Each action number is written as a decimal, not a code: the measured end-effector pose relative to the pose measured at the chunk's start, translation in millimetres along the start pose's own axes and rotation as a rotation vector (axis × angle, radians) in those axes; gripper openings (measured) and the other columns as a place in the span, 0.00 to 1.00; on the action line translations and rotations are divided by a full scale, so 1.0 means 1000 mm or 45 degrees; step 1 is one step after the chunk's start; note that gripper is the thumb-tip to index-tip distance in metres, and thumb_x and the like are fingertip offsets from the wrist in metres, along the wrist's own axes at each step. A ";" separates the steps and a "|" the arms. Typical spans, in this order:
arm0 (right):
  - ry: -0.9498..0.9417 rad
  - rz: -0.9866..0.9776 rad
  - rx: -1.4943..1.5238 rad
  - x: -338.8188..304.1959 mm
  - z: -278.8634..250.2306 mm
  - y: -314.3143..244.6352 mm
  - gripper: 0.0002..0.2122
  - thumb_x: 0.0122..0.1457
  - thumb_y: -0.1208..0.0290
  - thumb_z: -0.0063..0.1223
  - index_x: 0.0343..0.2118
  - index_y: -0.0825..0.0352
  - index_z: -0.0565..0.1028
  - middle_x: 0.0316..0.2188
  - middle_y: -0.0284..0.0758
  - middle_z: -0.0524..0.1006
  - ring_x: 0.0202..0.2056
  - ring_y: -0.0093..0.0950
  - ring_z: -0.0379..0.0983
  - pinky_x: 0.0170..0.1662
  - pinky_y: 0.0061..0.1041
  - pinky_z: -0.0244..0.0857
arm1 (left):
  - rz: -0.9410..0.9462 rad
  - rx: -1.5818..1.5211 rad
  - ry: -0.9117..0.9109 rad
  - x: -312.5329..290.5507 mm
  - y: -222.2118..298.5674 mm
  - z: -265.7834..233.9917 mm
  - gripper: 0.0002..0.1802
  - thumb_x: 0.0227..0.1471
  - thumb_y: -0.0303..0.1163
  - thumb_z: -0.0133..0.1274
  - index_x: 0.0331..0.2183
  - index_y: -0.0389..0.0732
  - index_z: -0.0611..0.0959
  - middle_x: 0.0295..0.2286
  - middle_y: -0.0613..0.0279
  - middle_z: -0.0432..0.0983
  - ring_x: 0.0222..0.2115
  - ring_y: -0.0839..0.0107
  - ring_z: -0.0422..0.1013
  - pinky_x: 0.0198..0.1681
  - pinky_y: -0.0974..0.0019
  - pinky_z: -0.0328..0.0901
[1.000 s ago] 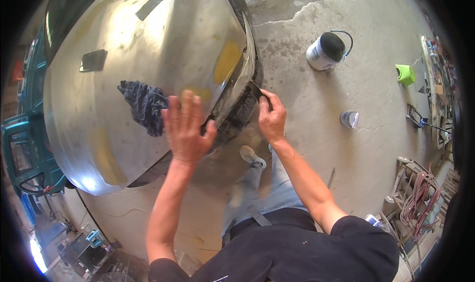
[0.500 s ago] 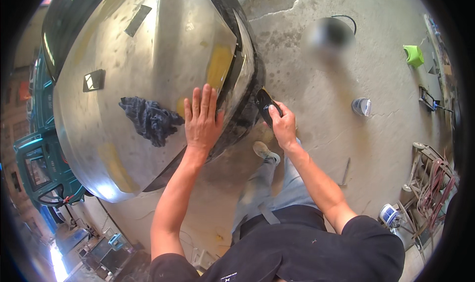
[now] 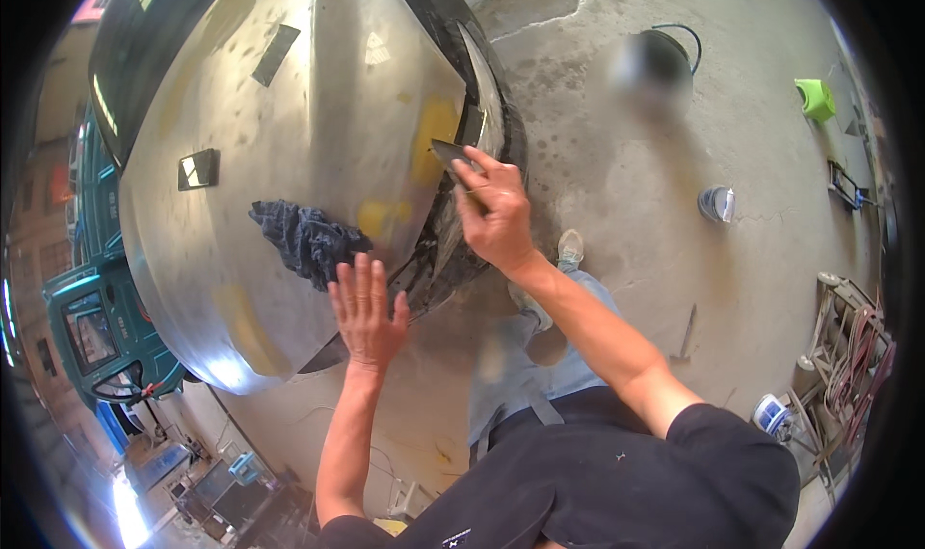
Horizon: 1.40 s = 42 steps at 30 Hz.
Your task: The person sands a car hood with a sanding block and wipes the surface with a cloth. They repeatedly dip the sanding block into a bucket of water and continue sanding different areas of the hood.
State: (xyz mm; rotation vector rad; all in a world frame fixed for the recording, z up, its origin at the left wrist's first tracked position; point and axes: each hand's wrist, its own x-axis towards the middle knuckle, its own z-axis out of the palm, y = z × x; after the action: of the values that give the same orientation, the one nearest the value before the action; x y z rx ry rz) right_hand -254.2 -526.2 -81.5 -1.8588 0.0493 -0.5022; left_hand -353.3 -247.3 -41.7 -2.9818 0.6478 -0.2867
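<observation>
A car hood [image 3: 328,86] in dull bare grey, with yellowish filler patches [image 3: 385,216], fills the upper left. My right hand [image 3: 498,212] grips what looks like a black sanding block [image 3: 450,154], thin and flat, at the hood's front edge beside a yellow patch. Whether the block touches the surface is hard to tell. My left hand [image 3: 369,318] has its fingers stretched out over the hood's near corner, just below a crumpled dark blue rag [image 3: 306,241]. Farther up the hood lie a dark rectangular strip [image 3: 277,55] and a black phone-like slab [image 3: 198,169].
On the concrete floor to the right stand a dark bucket [image 3: 665,67], partly blurred, and a small can [image 3: 716,204]. A green container [image 3: 815,99], a metal bar [image 3: 686,334] and a wheeled frame with hoses [image 3: 850,356] lie farther right. A teal truck cab [image 3: 96,332] is at left.
My right hand has moved up and left, bringing the block from beside the car to the hood's front edge. My left hand has slid down toward the near corner. One foot has shifted.
</observation>
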 end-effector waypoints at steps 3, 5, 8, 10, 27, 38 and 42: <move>-0.086 -0.259 -0.208 -0.007 0.019 0.008 0.25 0.53 0.74 0.71 0.58 0.61 0.87 0.65 0.40 0.80 0.57 0.44 0.77 0.62 0.41 0.74 | -0.095 -0.049 0.227 0.041 -0.027 -0.013 0.48 0.60 0.51 0.69 0.75 0.45 0.73 0.78 0.51 0.60 0.80 0.41 0.51 0.80 0.34 0.45; -0.077 -0.367 -0.249 -0.004 0.027 0.016 0.27 0.53 0.74 0.71 0.60 0.61 0.86 0.63 0.41 0.79 0.60 0.46 0.76 0.64 0.44 0.72 | -0.138 -0.074 0.328 0.067 -0.049 -0.009 0.50 0.57 0.53 0.71 0.74 0.46 0.74 0.76 0.51 0.63 0.79 0.41 0.53 0.79 0.33 0.47; -0.071 -0.366 -0.263 0.001 0.042 0.024 0.31 0.54 0.72 0.72 0.64 0.62 0.82 0.65 0.43 0.75 0.69 0.50 0.69 0.71 0.50 0.65 | -0.113 -0.089 0.386 0.090 -0.075 0.008 0.50 0.53 0.54 0.74 0.72 0.48 0.77 0.72 0.51 0.70 0.75 0.40 0.60 0.75 0.32 0.54; 0.009 -0.407 -0.422 -0.005 0.052 0.023 0.33 0.54 0.72 0.72 0.66 0.63 0.81 0.69 0.44 0.72 0.72 0.51 0.65 0.74 0.52 0.62 | -0.073 -0.119 0.388 0.091 -0.077 0.014 0.49 0.52 0.53 0.75 0.70 0.48 0.79 0.69 0.51 0.73 0.72 0.40 0.64 0.72 0.33 0.58; -0.108 -0.192 -0.552 -0.088 0.088 -0.013 0.35 0.72 0.63 0.59 0.79 0.68 0.65 0.81 0.45 0.62 0.81 0.49 0.53 0.82 0.50 0.45 | 0.144 -0.200 0.458 0.140 -0.096 0.021 0.37 0.54 0.48 0.74 0.64 0.53 0.86 0.64 0.60 0.79 0.68 0.47 0.70 0.69 0.39 0.62; -0.131 -0.196 -0.568 -0.063 0.082 -0.014 0.36 0.71 0.62 0.61 0.79 0.67 0.64 0.81 0.43 0.62 0.81 0.48 0.54 0.81 0.52 0.48 | 0.138 -0.214 0.455 0.143 -0.090 0.020 0.35 0.55 0.46 0.73 0.63 0.49 0.87 0.63 0.58 0.80 0.68 0.49 0.71 0.72 0.44 0.61; -0.186 -0.211 -0.515 -0.084 0.085 -0.015 0.37 0.73 0.58 0.59 0.80 0.66 0.62 0.82 0.43 0.59 0.82 0.48 0.52 0.81 0.53 0.47 | 0.122 -0.169 0.436 0.141 -0.093 0.017 0.34 0.55 0.45 0.73 0.62 0.49 0.87 0.63 0.58 0.80 0.67 0.49 0.71 0.72 0.45 0.61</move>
State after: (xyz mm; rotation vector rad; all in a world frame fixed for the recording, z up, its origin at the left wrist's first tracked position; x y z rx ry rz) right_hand -302.9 -421.3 -115.7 -2.3047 -0.1100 -0.4948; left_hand -186.6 -221.2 -24.4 -3.0389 0.8699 -0.7879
